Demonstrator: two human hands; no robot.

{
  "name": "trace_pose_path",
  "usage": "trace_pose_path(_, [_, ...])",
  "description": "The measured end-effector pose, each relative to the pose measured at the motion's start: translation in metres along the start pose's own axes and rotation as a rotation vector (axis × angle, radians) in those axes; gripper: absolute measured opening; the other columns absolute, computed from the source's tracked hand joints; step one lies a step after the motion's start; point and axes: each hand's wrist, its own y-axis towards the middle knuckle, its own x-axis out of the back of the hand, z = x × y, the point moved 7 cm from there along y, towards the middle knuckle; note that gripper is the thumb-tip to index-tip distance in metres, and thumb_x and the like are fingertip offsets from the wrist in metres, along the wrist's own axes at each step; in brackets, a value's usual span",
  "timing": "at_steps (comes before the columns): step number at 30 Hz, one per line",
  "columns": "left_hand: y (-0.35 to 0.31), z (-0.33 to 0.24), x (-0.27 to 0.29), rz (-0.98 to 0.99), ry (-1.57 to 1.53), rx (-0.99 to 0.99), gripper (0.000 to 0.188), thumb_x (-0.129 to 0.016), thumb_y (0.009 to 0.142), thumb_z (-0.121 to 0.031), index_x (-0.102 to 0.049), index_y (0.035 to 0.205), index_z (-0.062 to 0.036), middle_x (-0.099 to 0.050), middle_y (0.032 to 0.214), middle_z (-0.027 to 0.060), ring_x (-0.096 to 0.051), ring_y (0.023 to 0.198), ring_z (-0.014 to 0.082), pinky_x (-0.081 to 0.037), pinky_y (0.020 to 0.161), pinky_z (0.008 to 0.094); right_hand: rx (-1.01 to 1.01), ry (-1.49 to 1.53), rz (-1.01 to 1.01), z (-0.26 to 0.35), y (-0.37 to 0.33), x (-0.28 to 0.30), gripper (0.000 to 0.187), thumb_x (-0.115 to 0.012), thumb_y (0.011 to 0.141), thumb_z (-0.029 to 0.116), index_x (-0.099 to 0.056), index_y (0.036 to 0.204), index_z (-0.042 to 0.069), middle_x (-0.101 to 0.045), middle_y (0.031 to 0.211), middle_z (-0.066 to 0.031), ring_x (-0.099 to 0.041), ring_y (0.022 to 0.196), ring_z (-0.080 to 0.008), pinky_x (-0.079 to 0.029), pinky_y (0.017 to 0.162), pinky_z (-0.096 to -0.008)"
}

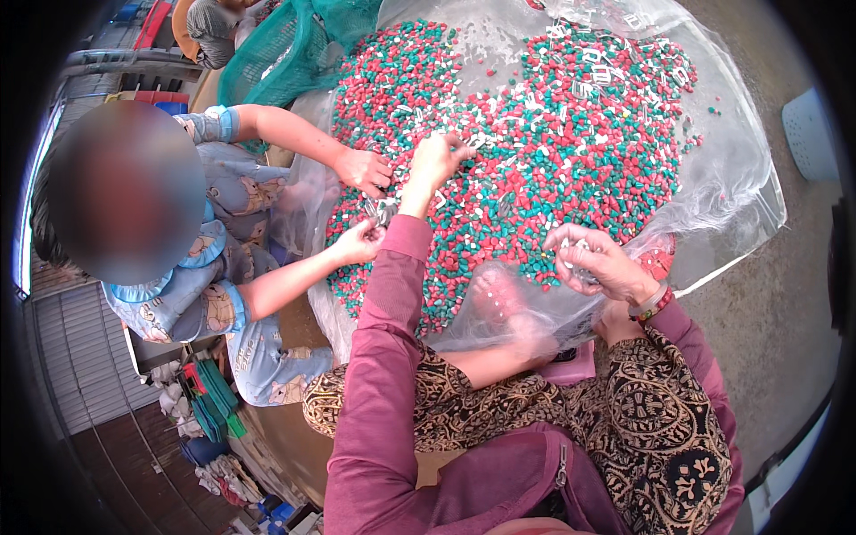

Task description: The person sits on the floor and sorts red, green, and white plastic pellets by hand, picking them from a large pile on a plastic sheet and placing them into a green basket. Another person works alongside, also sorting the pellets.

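Creased maroon sleeve (pixel 383 330), left hand (pixel 433 163) over pebbly pieces (pixel 535 209), grip unclear, right hand (pixel 606 266) cupping white bits (pixel 582 244)

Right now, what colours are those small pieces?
The small pieces are red, green and white; head view.

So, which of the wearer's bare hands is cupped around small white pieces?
The bare right hand, with the red-patterned wristband; the bare left hand reaches over the red, green and white pieces.

Clear plastic sheet (pixel 736 134), grey floor (pixel 758 276) beneath, spread red, green and white pieces (pixel 597 156)
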Motion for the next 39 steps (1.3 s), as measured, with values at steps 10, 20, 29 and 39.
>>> trace_pose_path(10, [0.000, -0.011, -0.025, -0.123, 0.204, 0.033, 0.021, -0.068, 0.079, -0.027, -0.070, 0.090, -0.0087, -0.067, 0.082, 0.0140, -0.065, 0.082, 0.0295, -0.050, 0.073, 0.0421, -0.103, 0.002, -0.032, -0.013, -0.005, 0.004, 0.016, -0.059, 0.092, 0.022, -0.056, 0.095, 0.007, -0.053, 0.069, 0.0009, -0.045, 0.051, -0.0037, -0.025, 0.038, -0.0174])
trace_pose_path(20, [-0.001, -0.001, -0.017, -0.023, 0.152, -0.068, 0.029, -0.065, 0.082, -0.035, -0.070, 0.093, -0.0084, -0.067, 0.078, 0.0142, -0.066, 0.077, 0.0296, -0.050, 0.071, 0.0403, -0.069, -0.025, -0.024, -0.013, -0.006, 0.003, 0.037, -0.045, 0.097, 0.042, -0.055, 0.086, 0.009, -0.055, 0.069, 0.0007, -0.046, 0.050, -0.0034, -0.025, 0.036, -0.0165])
trace_pose_path(29, [-0.001, -0.014, -0.010, -0.068, -0.114, -0.079, 0.021, -0.061, 0.084, -0.025, -0.065, 0.081, -0.0049, -0.065, 0.073, 0.0114, -0.063, 0.063, 0.0217, -0.049, 0.058, 0.0346, -0.223, 0.012, -0.071, -0.023, -0.009, 0.000, 0.042, -0.039, 0.099, 0.040, -0.046, 0.071, 0.009, -0.055, 0.065, -0.0059, -0.049, 0.047, -0.0085, -0.029, 0.033, -0.0180])
trace_pose_path(39, [0.000, -0.049, -0.056, 0.363, -0.957, 0.216, 0.019, -0.050, 0.080, -0.018, -0.058, 0.087, -0.0026, -0.047, 0.067, 0.0010, -0.044, 0.058, 0.0115, -0.036, 0.042, 0.0237, -0.231, 0.039, -0.056, -0.024, -0.010, 0.002, 0.032, -0.052, 0.095, 0.033, -0.056, 0.081, 0.005, -0.057, 0.065, -0.0015, -0.048, 0.047, -0.0061, -0.026, 0.034, -0.0182])
